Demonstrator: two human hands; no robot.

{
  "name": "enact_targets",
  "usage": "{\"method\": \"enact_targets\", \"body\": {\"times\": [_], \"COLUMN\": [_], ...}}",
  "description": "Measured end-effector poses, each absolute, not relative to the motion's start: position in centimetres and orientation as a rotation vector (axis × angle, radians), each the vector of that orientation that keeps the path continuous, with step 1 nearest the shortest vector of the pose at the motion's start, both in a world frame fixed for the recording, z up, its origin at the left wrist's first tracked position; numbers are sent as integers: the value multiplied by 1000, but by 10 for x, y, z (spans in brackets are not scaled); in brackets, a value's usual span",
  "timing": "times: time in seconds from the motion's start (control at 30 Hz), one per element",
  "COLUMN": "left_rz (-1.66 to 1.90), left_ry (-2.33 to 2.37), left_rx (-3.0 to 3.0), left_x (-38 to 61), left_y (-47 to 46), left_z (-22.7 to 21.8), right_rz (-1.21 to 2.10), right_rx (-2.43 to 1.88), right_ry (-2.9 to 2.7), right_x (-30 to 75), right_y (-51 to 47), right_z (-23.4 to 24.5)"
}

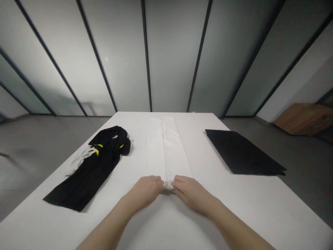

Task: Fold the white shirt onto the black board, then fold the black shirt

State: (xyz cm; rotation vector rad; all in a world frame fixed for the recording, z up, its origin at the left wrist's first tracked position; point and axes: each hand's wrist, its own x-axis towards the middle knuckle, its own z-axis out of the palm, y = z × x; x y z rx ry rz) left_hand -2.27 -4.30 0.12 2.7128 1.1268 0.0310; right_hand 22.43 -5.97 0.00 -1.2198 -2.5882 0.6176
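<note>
White trousers [171, 146] lie flat down the middle of the table, waistband at the far end and leg ends towards me. My left hand [149, 187] is closed on the near end of the left leg. Closed as well, my right hand [191, 192] grips the near end of the right leg. Between the two hands a bit of bunched white cloth shows, slightly raised off the table. The fingertips and the cloth inside the grips are partly hidden.
On the left of the white table [260, 201] lies a black shirt [101, 173] with yellow and white parts. A flat black folded board or sheet [241, 152] rests on the right, reaching the table's edge. Frosted glass panels [171, 55] stand behind; a wooden cabinet [304, 118] is at far right.
</note>
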Motion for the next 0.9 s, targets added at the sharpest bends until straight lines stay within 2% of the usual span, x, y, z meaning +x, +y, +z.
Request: {"method": "enact_targets", "body": {"times": [0.3,0.67,0.9], "left_rz": [206,517,164], "left_ry": [1191,1158,969], "left_rx": [2606,2474,2483], "left_x": [-21,-20,-15], "left_y": [-46,-45,-54], "left_z": [15,4,2], "right_rz": [536,602,686], "right_rx": [-1223,-1153,-1126], "right_ry": [-2573,-2547,-2596], "right_x": [226,226,225], "right_y": [-56,-61,-63], "right_z": [1,4,3]}}
